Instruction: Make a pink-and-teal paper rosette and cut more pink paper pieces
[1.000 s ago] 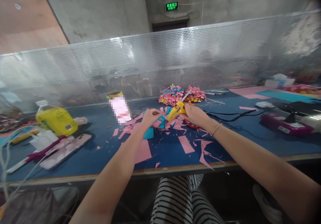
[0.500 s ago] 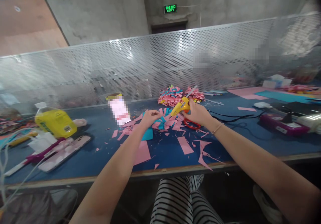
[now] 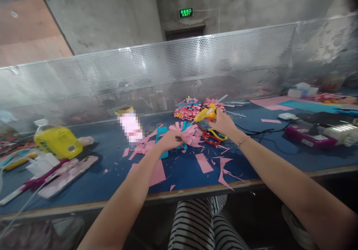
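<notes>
My right hand [image 3: 222, 122] is closed round the handle of a yellow glue gun [image 3: 205, 113], with a clear glue stick standing out of its back. The gun's nozzle points down and left, close to a fringed paper flower [image 3: 188, 133] of pink and blue strips. My left hand [image 3: 170, 140] has its fingers closed at the left side of this flower, pinching it. Below the gun lie scissors [image 3: 212, 142] with red and yellow handles. A blue paper piece [image 3: 164, 154] lies partly under my left hand.
Finished-looking pink and blue paper flowers [image 3: 187, 109] sit behind. Pink scraps [image 3: 204, 163] litter the blue table. At left are a yellow bottle [image 3: 60, 140] and a phone [image 3: 69, 176]; at right a purple power strip [image 3: 310, 137] with cables. A perforated metal screen [image 3: 112, 82] stands behind.
The glue gun has risen slightly and moved right, uncovering the scissors. My left hand has shifted a little, and the flower now faces up with its pink strips spread.
</notes>
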A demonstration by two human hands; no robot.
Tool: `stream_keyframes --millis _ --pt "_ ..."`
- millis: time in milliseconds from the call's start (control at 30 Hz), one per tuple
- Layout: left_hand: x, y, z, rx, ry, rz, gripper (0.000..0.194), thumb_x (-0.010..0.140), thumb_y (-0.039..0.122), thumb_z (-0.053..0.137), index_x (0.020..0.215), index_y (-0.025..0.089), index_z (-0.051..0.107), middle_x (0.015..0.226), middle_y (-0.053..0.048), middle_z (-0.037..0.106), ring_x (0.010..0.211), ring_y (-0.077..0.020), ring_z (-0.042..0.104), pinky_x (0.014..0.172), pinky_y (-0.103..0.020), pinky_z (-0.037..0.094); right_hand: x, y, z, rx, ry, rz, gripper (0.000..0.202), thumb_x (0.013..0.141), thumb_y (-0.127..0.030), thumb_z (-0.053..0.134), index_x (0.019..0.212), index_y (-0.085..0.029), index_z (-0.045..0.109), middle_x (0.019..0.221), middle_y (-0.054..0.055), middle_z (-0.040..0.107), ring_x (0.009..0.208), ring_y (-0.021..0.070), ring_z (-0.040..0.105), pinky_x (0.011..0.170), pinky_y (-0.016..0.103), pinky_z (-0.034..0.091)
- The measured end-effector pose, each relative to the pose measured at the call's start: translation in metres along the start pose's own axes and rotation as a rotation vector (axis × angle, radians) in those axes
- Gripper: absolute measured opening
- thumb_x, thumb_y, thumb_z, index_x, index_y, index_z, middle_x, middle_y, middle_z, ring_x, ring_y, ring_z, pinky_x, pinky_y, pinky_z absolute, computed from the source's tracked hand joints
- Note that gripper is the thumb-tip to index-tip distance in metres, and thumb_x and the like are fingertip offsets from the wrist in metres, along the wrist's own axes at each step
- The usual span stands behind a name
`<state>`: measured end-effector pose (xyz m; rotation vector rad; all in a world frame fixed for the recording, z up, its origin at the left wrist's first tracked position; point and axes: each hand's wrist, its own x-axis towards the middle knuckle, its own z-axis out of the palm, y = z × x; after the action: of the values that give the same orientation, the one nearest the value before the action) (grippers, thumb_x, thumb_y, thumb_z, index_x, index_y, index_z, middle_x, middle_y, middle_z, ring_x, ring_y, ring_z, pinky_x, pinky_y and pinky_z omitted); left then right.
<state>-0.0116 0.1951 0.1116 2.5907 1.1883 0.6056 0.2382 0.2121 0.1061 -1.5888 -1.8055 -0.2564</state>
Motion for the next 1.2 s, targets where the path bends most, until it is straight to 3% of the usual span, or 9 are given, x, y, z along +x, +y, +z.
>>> stream_keyframes --millis 200,400,500,600,700,867,1000,1200 --pt "0.002 0.0 0.003 0.112 0.02 0.034 0.01 0.059 0.012 0.054 0.062 0.02 0.06 0.075 -0.001 0.06 0.078 -0.0151 0.054 0.076 -0.027 0.041 0.001 0.002 0.001 0.019 -0.021 0.022 0.04 0.073 -0.045 0.051 0.096 -0.014 0.038 0.081 0.012 0.059 0.07 0.0274 0.059 0.052 0.029 0.037" --pt "0.001 0.016 0.005 0.131 0.186 0.088 0.013 0.074 0.026 0.05 0.082 0.021 0.06 0.09 -0.004 0.058 0.093 -0.0183 0.049 0.09 -0.035 0.034 0.004 0.004 0.005 0.027 -0.012 0.099 0.041 0.073 -0.046 0.052 0.095 -0.015 0.038 0.083 0.013 0.06 0.074 0.0279 0.059 0.053 0.029 0.038" --pt "0.001 0.022 0.01 0.173 0.141 0.136 0.023 0.078 0.037 0.048 0.094 0.025 0.061 0.113 -0.006 0.051 0.112 -0.0233 0.039 0.1 -0.044 0.021 0.004 0.004 0.005 0.025 -0.011 0.142 0.044 0.072 -0.045 0.053 0.097 -0.013 0.037 0.084 0.014 0.06 0.075 0.0283 0.059 0.054 0.029 0.038" --pt "0.0 0.023 0.017 0.233 0.064 0.081 0.031 0.078 0.043 0.047 0.104 0.031 0.059 0.13 -0.005 0.038 0.124 -0.0291 0.025 0.101 -0.051 0.012 0.004 0.005 0.005 0.02 -0.007 0.163 0.047 0.072 -0.046 0.052 0.1 -0.012 0.036 0.085 0.015 0.059 0.075 0.0285 0.059 0.054 0.029 0.038" --pt "0.001 0.021 0.02 0.279 0.047 0.051 0.035 0.078 0.042 0.047 0.109 0.029 0.056 0.125 -0.007 0.044 0.121 -0.0287 0.031 0.1 -0.05 0.017 0.004 0.005 0.004 0.024 -0.001 0.155 0.047 0.072 -0.046 0.051 0.102 -0.012 0.036 0.085 0.015 0.059 0.075 0.0282 0.059 0.054 0.029 0.038" --pt "0.006 0.015 0.016 0.212 0.164 -0.033 0.041 0.08 0.042 0.044 0.112 0.017 0.054 0.108 -0.011 0.058 0.105 -0.0241 0.049 0.094 -0.039 0.032 0.004 0.004 0.002 0.041 -0.019 0.151 0.048 0.071 -0.048 0.051 0.1 -0.012 0.037 0.085 0.015 0.059 0.076 0.028 0.059 0.054 0.029 0.038" --pt "0.008 0.012 0.014 0.137 0.205 -0.152 0.046 0.075 0.048 0.049 0.105 0.014 0.058 0.108 -0.012 0.06 0.101 -0.0258 0.053 0.088 -0.036 0.038 0.002 0.002 0.0 0.036 -0.056 0.103 0.043 0.072 -0.045 0.052 0.097 -0.014 0.037 0.083 0.013 0.06 0.075 0.0272 0.059 0.053 0.028 0.038" --pt "0.006 0.009 0.014 0.203 0.184 -0.146 0.048 0.07 0.049 0.054 0.105 0.017 0.059 0.11 -0.007 0.06 0.104 -0.0226 0.052 0.091 -0.034 0.037 0.0 0.002 0.003 -0.043 -0.106 -0.014 0.041 0.072 -0.041 0.054 0.097 -0.014 0.037 0.091 0.014 0.059 0.078 0.0262 0.059 0.055 0.027 0.037"
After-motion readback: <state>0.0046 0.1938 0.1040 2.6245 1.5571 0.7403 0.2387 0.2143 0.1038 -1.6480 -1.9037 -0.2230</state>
